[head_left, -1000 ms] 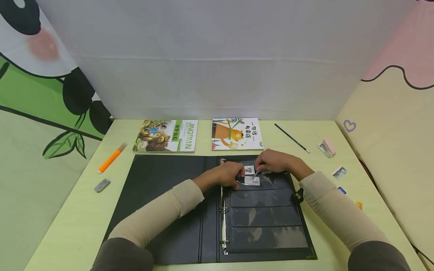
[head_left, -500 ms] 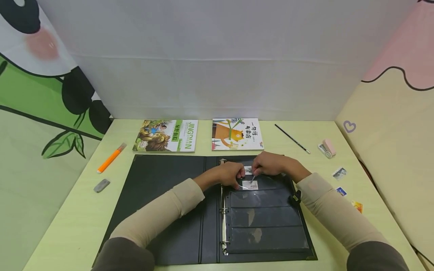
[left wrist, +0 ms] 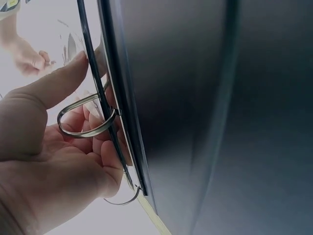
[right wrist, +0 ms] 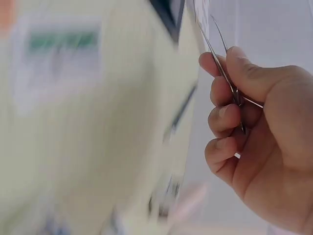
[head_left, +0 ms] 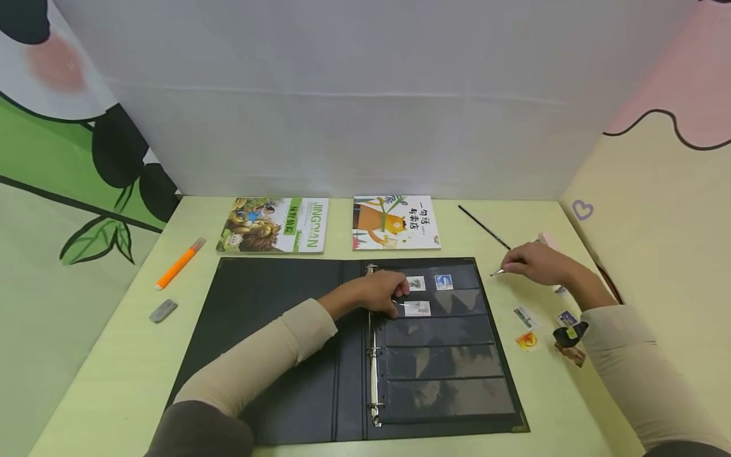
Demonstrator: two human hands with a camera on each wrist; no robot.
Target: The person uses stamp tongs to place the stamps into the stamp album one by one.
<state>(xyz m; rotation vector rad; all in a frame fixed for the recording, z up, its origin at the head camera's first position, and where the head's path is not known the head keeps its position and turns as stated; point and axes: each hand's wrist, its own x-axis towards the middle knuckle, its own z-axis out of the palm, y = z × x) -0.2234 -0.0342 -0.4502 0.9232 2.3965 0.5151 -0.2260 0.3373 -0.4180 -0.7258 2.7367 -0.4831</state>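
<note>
An open black ring-binder stamp album (head_left: 285,343) lies on the table. In its right-hand page, a stamp (head_left: 417,283) and a blue stamp (head_left: 443,282) sit in the top row, with a pale stamp (head_left: 417,308) in the row below. My left hand (head_left: 379,293) is at the page's ring side and pinches the edge of a clear pocket beside the pale stamp; in the left wrist view its fingers surround a metal ring (left wrist: 85,129). Off the album's right edge, my right hand (head_left: 539,263) holds metal tweezers (right wrist: 222,68), tips apart, with nothing visible between them.
Loose stamps lie right of the album, among them an orange one (head_left: 526,341) and a green-and-white one (head_left: 526,317). Two books (head_left: 273,225) stand behind the album, near a dark pencil (head_left: 482,225). An orange marker (head_left: 179,263) and grey eraser (head_left: 164,311) lie left.
My right hand has moved from the page to the table on the right, carrying the tweezers. The pale stamp lies slightly further left. My left hand stays at the pocket.
</note>
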